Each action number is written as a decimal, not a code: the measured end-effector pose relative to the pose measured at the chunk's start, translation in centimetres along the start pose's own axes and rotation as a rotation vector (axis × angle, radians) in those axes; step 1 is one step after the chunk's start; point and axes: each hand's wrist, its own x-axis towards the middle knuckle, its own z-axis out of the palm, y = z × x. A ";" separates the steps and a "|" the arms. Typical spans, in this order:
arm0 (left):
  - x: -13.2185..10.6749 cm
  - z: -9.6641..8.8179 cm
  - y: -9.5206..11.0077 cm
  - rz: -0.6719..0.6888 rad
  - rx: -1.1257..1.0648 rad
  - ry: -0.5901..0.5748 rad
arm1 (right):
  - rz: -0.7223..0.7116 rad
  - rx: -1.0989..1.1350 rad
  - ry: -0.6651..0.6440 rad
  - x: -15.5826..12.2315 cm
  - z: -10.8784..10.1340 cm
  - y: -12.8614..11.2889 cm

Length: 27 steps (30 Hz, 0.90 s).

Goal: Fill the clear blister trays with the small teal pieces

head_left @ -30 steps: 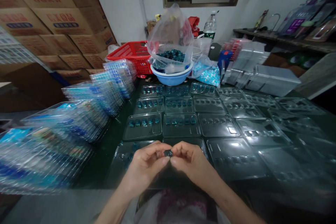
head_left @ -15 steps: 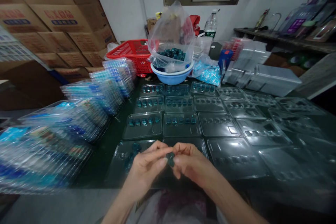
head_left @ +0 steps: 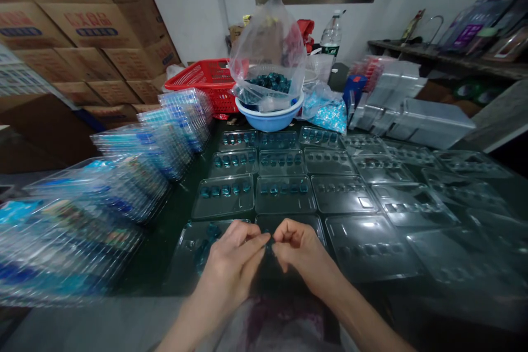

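The near edge of the dark green worktop (head_left: 154,256) runs across just in front of the person's lap, and both forearms reach in over it. A narrow strip of bare green lies between the front trays and the packs at left, while neighbouring trays leave only thin gaps. The left hand (head_left: 233,256) is bent inward, back upward, its thumb and fingers drawn together; the right hand (head_left: 301,247) faces it with curled fingers, the two sets of fingertips nearly meeting. A small dark teal glassy piece (head_left: 269,239) shows dimly between them, though which hand grips it, if either, I cannot tell. Below the hands lies a clear, shallow plastic tray (head_left: 314,226), largely hidden; just left of it, a similar clear front-left tray (head_left: 181,258) carries loose teal glassy lumps (head_left: 202,256), partly behind the left hand. To the right, a clear rectangular plastic tray with a row of moulded hollows (head_left: 367,242) lies flat. Farther in, two trays side by side hold rows of teal cubes (head_left: 225,191). Leaning stacks of clear, blue-filled plastic packs (head_left: 119,184) border the left side. At the back stand a light-blue round plastic basin (head_left: 270,121), with a translucent bag of teal pieces (head_left: 272,82) in it, and a red slotted plastic basket (head_left: 223,99).
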 end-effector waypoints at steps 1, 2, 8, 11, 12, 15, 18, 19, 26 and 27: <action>0.1 -0.1 -0.1 0.043 0.057 -0.010 | 0.007 0.001 -0.001 0.1 -0.2 0.2; 0.2 -0.2 -0.2 0.075 0.102 -0.018 | 0.015 0.013 -0.006 0.1 -0.4 0.4; 0.2 0.1 -0.1 0.160 0.222 -0.087 | 0.083 0.183 -0.124 0.1 -1.0 0.9; 0.2 0.6 0.1 0.134 0.231 -0.050 | 0.026 0.154 -0.134 -0.2 -0.9 0.4; 0.2 0.7 0.1 0.131 0.232 -0.034 | 0.006 0.119 -0.123 -0.3 -0.9 0.2; 0.4 1.1 0.1 0.139 0.234 0.004 | -0.027 -0.004 -0.059 -0.4 -0.7 0.0; 0.5 1.4 0.1 0.111 0.228 0.012 | -0.057 -0.111 -0.009 -0.4 -0.5 0.1; 0.6 1.5 0.1 0.104 0.229 0.022 | -0.079 -0.152 0.018 -0.4 -0.4 0.2; 1.1 3.3 -0.1 0.078 0.195 0.250 | -0.412 -0.564 0.383 -0.7 0.7 1.3; 1.2 3.5 -0.1 0.041 0.162 0.293 | -0.467 -0.627 0.414 -0.8 0.7 1.4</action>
